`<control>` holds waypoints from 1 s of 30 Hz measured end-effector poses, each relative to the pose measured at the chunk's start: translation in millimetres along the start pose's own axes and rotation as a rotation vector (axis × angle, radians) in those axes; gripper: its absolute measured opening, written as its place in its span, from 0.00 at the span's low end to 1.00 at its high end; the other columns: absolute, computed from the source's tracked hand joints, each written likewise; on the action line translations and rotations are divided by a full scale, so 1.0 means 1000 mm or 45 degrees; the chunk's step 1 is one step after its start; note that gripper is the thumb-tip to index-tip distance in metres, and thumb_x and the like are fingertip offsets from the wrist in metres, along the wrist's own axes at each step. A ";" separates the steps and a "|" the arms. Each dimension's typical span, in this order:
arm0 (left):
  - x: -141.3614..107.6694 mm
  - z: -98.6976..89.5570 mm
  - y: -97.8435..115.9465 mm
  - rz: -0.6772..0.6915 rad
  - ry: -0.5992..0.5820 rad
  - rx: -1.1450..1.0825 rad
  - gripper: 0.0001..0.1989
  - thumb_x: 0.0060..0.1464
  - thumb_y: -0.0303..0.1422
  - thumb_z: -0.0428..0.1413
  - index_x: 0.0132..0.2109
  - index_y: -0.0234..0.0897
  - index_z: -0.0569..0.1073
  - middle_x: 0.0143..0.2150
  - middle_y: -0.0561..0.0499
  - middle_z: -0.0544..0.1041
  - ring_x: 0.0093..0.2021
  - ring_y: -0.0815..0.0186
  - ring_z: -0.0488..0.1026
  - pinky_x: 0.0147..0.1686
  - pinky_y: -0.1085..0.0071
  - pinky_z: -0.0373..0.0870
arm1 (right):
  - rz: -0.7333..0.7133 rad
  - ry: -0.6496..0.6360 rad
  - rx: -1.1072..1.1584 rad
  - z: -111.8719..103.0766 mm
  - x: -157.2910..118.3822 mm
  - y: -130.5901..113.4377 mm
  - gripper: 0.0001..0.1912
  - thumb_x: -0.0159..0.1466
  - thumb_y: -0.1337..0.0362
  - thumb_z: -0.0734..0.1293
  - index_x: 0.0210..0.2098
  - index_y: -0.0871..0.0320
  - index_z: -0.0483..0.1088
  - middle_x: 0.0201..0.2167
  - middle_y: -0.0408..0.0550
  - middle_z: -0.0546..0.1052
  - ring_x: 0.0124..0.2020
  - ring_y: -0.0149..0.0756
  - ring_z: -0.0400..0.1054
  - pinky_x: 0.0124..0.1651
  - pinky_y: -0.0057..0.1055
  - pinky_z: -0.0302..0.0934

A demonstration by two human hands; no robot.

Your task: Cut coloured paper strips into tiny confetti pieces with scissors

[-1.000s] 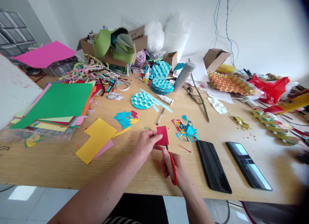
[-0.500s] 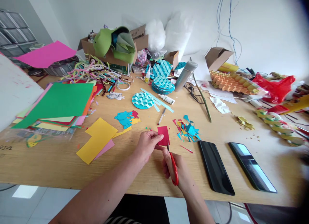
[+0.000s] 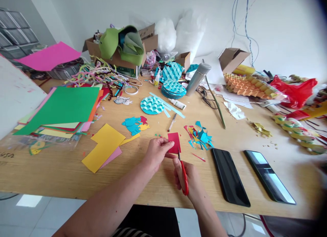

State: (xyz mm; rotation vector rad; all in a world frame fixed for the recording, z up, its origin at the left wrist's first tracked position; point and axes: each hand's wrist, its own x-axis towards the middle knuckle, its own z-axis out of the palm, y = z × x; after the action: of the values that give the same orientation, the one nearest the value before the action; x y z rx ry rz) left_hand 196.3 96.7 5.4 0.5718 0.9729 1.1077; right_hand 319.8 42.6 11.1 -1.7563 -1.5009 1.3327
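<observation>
My left hand pinches a small red paper rectangle by its left edge, above the wooden table. In my right hand are red-handled scissors, their blades against the lower right edge of the paper. Behind the paper lies a pen. Cut-out blue fish, with small red and yellow ones beside them, rest to the left. Blue, red and yellow scraps are heaped to the right. A thin red sliver lies close to the scissors.
Yellow paper and a green-topped paper stack are on the left. Two phones, one black and one reflective, lie right. Behind stand a silver flask, a wavy blue disc and boxes.
The camera view has shifted slightly. Both hands, the red paper and the scissors keep nearly the same positions relative to one another.
</observation>
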 end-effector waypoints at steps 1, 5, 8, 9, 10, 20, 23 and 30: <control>0.000 0.000 0.000 0.000 0.002 -0.005 0.15 0.38 0.40 0.65 0.28 0.32 0.74 0.25 0.51 0.74 0.24 0.66 0.74 0.22 0.72 0.71 | 0.004 0.016 0.000 0.001 0.000 -0.001 0.30 0.60 0.38 0.57 0.17 0.56 0.58 0.09 0.40 0.63 0.10 0.27 0.57 0.14 0.22 0.49; -0.002 0.002 0.003 0.006 0.019 -0.019 0.15 0.37 0.39 0.65 0.26 0.32 0.73 0.24 0.52 0.73 0.20 0.69 0.71 0.19 0.73 0.70 | 0.073 0.045 0.010 0.003 0.001 -0.002 0.30 0.59 0.37 0.56 0.16 0.55 0.57 0.08 0.39 0.61 0.08 0.26 0.55 0.13 0.23 0.48; -0.002 0.003 0.006 -0.004 0.029 -0.009 0.15 0.36 0.38 0.65 0.24 0.31 0.72 0.22 0.52 0.72 0.20 0.69 0.70 0.19 0.73 0.70 | 0.062 0.048 -0.015 0.003 0.000 -0.002 0.29 0.60 0.38 0.57 0.16 0.55 0.57 0.08 0.39 0.62 0.09 0.27 0.56 0.14 0.24 0.49; -0.002 0.003 0.006 -0.007 0.034 -0.002 0.15 0.35 0.38 0.66 0.24 0.31 0.72 0.21 0.52 0.72 0.20 0.69 0.70 0.18 0.73 0.70 | 0.043 0.049 -0.030 0.003 0.000 -0.002 0.29 0.60 0.38 0.56 0.16 0.55 0.57 0.09 0.40 0.62 0.09 0.27 0.56 0.14 0.24 0.49; -0.002 0.003 0.007 -0.009 0.038 0.007 0.15 0.35 0.38 0.66 0.24 0.32 0.72 0.21 0.52 0.72 0.20 0.69 0.70 0.18 0.73 0.70 | 0.021 0.042 -0.044 0.003 -0.001 -0.002 0.30 0.60 0.38 0.56 0.16 0.55 0.57 0.09 0.40 0.62 0.09 0.27 0.56 0.14 0.24 0.49; -0.003 0.003 0.007 0.017 0.043 0.082 0.15 0.35 0.39 0.65 0.21 0.32 0.71 0.19 0.52 0.72 0.19 0.68 0.70 0.17 0.74 0.69 | -0.008 -0.052 -0.033 0.001 -0.002 -0.004 0.30 0.62 0.39 0.55 0.16 0.56 0.58 0.09 0.42 0.64 0.09 0.27 0.57 0.14 0.23 0.50; -0.002 0.003 0.005 0.017 0.031 0.100 0.13 0.38 0.38 0.64 0.22 0.32 0.71 0.20 0.51 0.72 0.20 0.68 0.71 0.18 0.73 0.70 | 0.007 -0.049 0.005 0.001 -0.003 -0.006 0.31 0.62 0.37 0.52 0.17 0.56 0.59 0.10 0.43 0.65 0.10 0.28 0.58 0.14 0.24 0.50; 0.001 -0.001 0.000 0.091 0.051 0.170 0.12 0.39 0.37 0.63 0.21 0.33 0.71 0.19 0.53 0.70 0.20 0.70 0.67 0.20 0.73 0.69 | -0.018 -0.070 0.019 0.002 -0.001 -0.008 0.33 0.62 0.37 0.50 0.17 0.57 0.60 0.11 0.45 0.67 0.11 0.29 0.60 0.16 0.25 0.53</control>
State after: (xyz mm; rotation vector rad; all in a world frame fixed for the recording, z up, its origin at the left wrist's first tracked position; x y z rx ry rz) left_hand 196.0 97.2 4.4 0.6991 1.0736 1.1266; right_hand 314.2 43.3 17.3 -1.7095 -1.5260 1.3923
